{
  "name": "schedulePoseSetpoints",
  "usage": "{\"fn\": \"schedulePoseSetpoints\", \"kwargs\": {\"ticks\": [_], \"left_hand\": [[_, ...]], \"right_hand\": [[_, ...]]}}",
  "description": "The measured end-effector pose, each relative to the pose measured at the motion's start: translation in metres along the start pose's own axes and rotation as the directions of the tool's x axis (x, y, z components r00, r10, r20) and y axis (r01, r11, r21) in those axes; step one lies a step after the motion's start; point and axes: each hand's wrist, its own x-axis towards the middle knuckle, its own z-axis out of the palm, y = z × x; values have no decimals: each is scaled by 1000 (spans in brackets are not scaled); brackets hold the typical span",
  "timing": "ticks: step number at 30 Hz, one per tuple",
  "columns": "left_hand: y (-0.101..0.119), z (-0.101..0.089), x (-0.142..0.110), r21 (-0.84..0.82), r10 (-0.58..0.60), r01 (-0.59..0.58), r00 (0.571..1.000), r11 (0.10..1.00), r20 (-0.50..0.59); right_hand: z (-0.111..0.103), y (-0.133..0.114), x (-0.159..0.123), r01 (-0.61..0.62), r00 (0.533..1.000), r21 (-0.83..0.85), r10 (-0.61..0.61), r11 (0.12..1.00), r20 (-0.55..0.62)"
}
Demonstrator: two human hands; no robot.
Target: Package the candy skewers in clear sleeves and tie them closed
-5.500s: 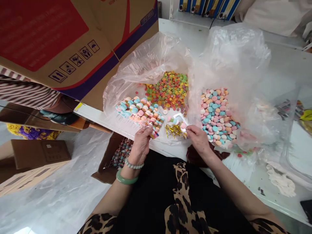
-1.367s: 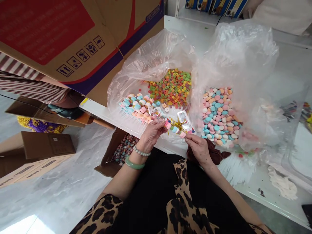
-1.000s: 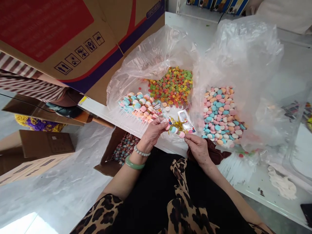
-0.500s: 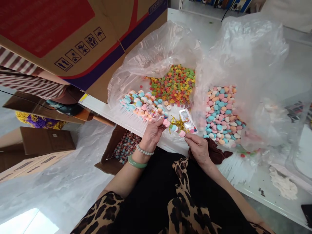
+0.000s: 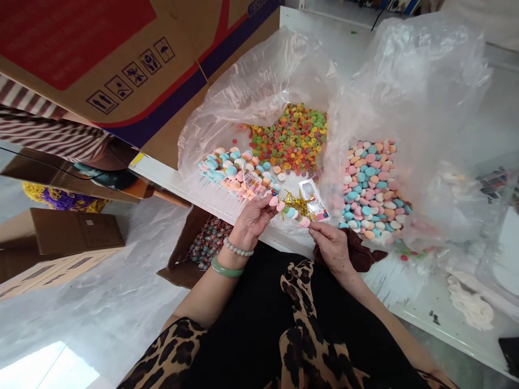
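My left hand [image 5: 255, 216] is closed, pinching a small clear printed plastic bag [image 5: 252, 181] that points up and away from the fingers. Between my hands runs a candy skewer [image 5: 291, 212] of pink, blue, white and green pieces. Its left end meets the bag at my left fingertips; I cannot tell how far inside it reaches. My right hand [image 5: 329, 243] pinches the other end. Just behind the skewer lie gold twist ties [image 5: 298, 202] and a stack of flat printed bags [image 5: 313, 199]. A pile of finished-looking candy skewers [image 5: 233, 170] lies beyond my left hand.
Colourful ring candies [image 5: 295, 138] lie on clear plastic sheeting [image 5: 263, 70]. Pastel candies [image 5: 371, 189] spread at right. A large carton [image 5: 174, 92] stands at left; an open box [image 5: 178, 265] of wrapped skewers sits below the table edge. A person's striped sleeve [image 5: 44, 135] shows behind the carton.
Earlier my hands were apart, with no skewer between them and the right at the flat bags. Now both hold the skewer. The bag in my left hand has tipped leftward since one second ago.
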Motion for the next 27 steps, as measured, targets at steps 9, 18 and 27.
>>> {"fn": "schedulePoseSetpoints", "kwargs": {"ticks": [9, 18, 27], "left_hand": [[-11, 8, -14, 157, 190, -196, 980, 968, 54], [-20, 3, -13, 198, 264, -274, 962, 941, 74], [-30, -3, -5, 280, 338, -331, 941, 901, 25]], "right_hand": [[1, -1, -1, 10, 1000, -39, -10, 999, 1], [3, 3, -4, 27, 999, -142, -30, 990, -17], [10, -14, -6, 133, 989, -267, -144, 954, -23]]}}
